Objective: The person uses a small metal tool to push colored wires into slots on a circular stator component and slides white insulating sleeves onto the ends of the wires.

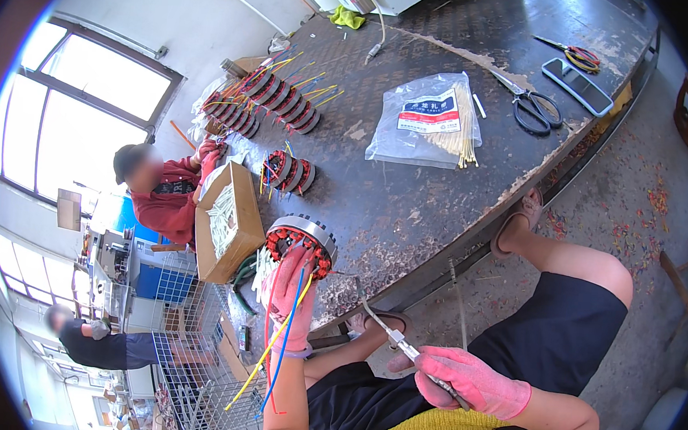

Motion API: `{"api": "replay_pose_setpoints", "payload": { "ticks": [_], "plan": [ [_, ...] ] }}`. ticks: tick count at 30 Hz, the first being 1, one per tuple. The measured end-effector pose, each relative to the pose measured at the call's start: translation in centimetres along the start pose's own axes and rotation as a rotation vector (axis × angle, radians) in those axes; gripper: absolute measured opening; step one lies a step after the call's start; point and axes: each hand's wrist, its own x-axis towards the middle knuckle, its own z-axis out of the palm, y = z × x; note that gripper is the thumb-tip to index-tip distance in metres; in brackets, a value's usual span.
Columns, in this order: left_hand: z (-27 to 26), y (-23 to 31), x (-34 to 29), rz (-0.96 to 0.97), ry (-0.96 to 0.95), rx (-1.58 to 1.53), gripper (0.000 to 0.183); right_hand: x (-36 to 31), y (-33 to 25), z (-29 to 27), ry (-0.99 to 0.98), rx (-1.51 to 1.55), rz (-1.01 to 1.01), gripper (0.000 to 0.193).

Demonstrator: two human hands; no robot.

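My left hand (294,291), in a pink glove, grips a motor stator (302,232) with a grey toothed ring and red insulation. Red, blue and yellow lead wires (279,343) hang from it past my wrist. In my pink-gloved right hand (468,380) is a slim metal hand tool (407,345), closed in my fingers. Its thin, bent end points up toward the stator, with a gap between them. My left fingers partly hide the stator's inner side.
On the dark worn table (345,191) lie more stators (287,172), a bag of cable ties (428,122), scissors (536,108) and a phone (578,85). A cardboard box (237,224) of pale strips stands left. A co-worker (167,204) sits beyond it; another person (107,346) stands farther left.
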Motion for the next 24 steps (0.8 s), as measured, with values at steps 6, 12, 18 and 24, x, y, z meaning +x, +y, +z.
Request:
{"api": "replay_pose_setpoints", "payload": {
  "ticks": [6, 12, 18, 24],
  "plan": [
    [0.08, 0.67, 0.62, 0.031, 0.030, 0.059, 0.034, 0.03, 0.25, -0.14, -0.011, 0.015, -0.014, 0.052],
    [-0.14, 0.49, 0.49, 0.046, 0.006, 0.040, 0.045, 0.03, 0.18, -0.14, -0.005, 0.011, -0.002, 0.052],
    [-0.06, 0.45, 0.24, 0.006, -0.010, 0.022, 0.046, 0.04, 0.18, -0.18, -0.005, 0.009, -0.004, 0.051],
    [0.06, 0.56, 0.38, 0.012, 0.003, 0.010, 0.046, -0.04, 0.24, -0.21, -0.010, 0.002, -0.010, 0.051]
  ]
}}
